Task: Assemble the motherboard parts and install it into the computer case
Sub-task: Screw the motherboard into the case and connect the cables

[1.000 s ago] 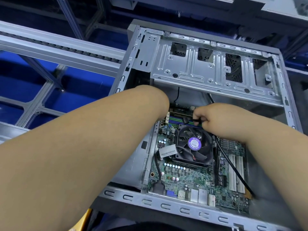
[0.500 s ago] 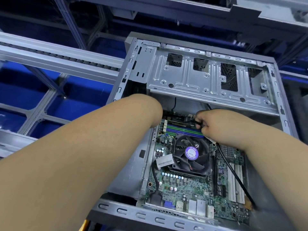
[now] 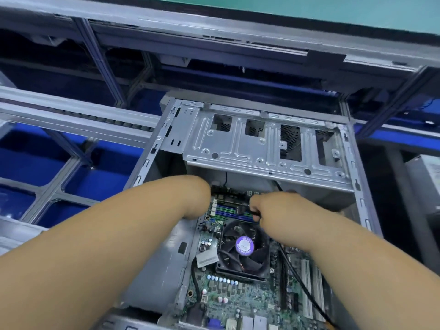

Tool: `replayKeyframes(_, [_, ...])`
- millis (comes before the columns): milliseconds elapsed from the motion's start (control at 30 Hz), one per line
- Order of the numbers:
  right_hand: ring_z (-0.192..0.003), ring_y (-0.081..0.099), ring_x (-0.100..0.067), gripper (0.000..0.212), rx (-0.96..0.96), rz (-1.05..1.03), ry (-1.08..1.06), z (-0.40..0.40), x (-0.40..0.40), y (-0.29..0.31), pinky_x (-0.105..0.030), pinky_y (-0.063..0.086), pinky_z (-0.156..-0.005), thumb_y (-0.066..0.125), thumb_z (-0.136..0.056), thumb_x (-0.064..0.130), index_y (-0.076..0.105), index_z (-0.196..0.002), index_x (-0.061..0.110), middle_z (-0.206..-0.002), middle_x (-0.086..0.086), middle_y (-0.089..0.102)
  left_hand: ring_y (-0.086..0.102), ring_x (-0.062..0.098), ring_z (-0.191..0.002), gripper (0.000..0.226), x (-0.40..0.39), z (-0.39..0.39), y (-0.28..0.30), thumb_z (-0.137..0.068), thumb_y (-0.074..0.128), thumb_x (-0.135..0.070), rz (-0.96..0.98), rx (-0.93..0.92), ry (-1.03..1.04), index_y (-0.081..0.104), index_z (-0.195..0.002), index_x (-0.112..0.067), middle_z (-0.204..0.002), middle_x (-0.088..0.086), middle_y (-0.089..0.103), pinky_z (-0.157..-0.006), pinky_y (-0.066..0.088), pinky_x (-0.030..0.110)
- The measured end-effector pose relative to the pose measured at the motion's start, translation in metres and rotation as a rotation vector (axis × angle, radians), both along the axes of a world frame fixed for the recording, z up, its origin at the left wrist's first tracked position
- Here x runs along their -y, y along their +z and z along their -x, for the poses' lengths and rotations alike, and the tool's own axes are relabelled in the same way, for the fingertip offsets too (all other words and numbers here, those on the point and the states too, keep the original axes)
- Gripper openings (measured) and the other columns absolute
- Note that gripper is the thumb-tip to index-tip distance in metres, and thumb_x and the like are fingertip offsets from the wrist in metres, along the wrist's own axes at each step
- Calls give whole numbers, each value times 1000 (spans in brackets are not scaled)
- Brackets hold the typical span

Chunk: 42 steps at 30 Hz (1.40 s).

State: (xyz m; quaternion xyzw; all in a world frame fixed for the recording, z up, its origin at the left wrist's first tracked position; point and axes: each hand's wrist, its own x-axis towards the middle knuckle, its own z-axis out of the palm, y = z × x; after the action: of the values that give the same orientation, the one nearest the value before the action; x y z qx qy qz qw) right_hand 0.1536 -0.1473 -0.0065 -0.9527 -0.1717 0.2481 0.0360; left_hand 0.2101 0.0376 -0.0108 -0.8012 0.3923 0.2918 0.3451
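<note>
- Your right hand (image 3: 273, 210) was curled, its fingers pinching a thin black cable (image 3: 302, 284) just over the memory slots (image 3: 228, 209) at the far end of the motherboard (image 3: 238, 298).
- That cable ran from under your right wrist toward the near right corner of the computer case (image 3: 262, 148).
- Your left forearm (image 3: 119, 234) reached into the case's left side; the left hand itself was hidden behind the arm, so its grip could not be told.
- The motherboard lay flat on the case floor, with its CPU fan (image 3: 244, 248) just nearer you than your right hand.
- The drive bracket spanned the far end of the case above the board.
</note>
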Motion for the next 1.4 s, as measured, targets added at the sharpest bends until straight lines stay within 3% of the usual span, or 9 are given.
replayKeyframes(67, [-75, 47, -21, 23, 2, 24, 33, 2, 0, -1, -38, 37, -90, 45, -88, 5, 51, -103, 21, -79, 5, 49, 53, 23, -97, 33, 3, 7, 2, -98, 45, -12, 51, -60, 252, 58, -128, -6, -128, 9, 59, -92, 46, 32])
replayKeyframes(167, [-70, 40, -17, 35, 28, 43, 40, 5, 2, -1, -38, 26, -86, 44, -86, 2, 54, -112, 22, -87, 3, 54, 57, 29, -105, 37, 4, 16, 5, -92, 48, -1, 18, -84, 498, 57, -128, -2, -127, 12, 58, -96, 48, 37])
replayKeyframes(367, [-61, 30, -13, 24, -29, 122, -9, 10, 3, 4, -37, 28, -89, 43, -89, 1, 52, -98, 21, -69, 5, 38, 60, 27, -113, 40, -12, 19, -1, -90, 49, -5, -23, -41, 569, 57, -129, -10, -130, 9, 59, -95, 49, 36])
replayKeyframes(467, [-71, 40, -20, 27, -34, 132, -76, 12, 0, 4, -33, 30, -92, 43, -89, 1, 52, -106, 21, -71, 6, 40, 57, 28, -116, 43, -10, 24, -3, -87, 54, -6, -11, -42, 657, 56, -130, -12, -133, 7, 55, -95, 49, 41])
replayKeyframes(633, [-103, 59, -26, 55, 77, 147, -211, 13, -2, 4, -35, 35, -91, 48, -89, 10, 31, -142, 9, -108, -3, 64, 33, 32, -133, 71, -7, 36, -15, -83, 62, -19, -37, -47, 799, 30, -146, -15, -143, 11, 28, -99, 40, 47])
replayKeyframes(833, [-82, 48, -23, 38, 34, 135, -209, 9, -2, 1, -35, 34, -92, 48, -87, 7, 52, -122, 20, -77, 6, 45, 12, 34, -132, 83, -6, 48, -19, -76, 57, -19, -51, 14, 791, 18, -149, -11, -138, 15, 6, -93, 40, 45])
replayKeyframes(1000, [-87, 53, -24, 40, 74, 41, -262, 8, -2, 2, -36, 35, -92, 52, -85, 6, 51, -121, 22, -81, 6, 49, 19, 31, -125, 83, -6, 45, -18, -71, 64, -19, 48, 90, 722, 25, -144, -11, -134, 14, 9, -92, 41, 40])
replayKeyframes(1167, [-74, 39, -23, 38, 58, 20, -223, 8, 0, 3, -33, 27, -81, 49, -82, 1, 47, -113, 25, -68, 7, 38, 38, 29, -122, 63, -8, 41, -14, -80, 59, -10, 162, -6, 597, 37, -140, -9, -134, 11, 40, -97, 38, 39])
replayKeyframes(1400, [-83, 33, -23, 50, -45, 14, -219, 8, 1, 2, -31, 22, -80, 44, -82, -3, 50, -121, 28, -78, 3, 40, 49, 23, -96, 47, -15, 41, 6, -82, 52, -4, 279, -34, 610, 43, -127, -14, -114, 6, 56, -69, 36, 31])
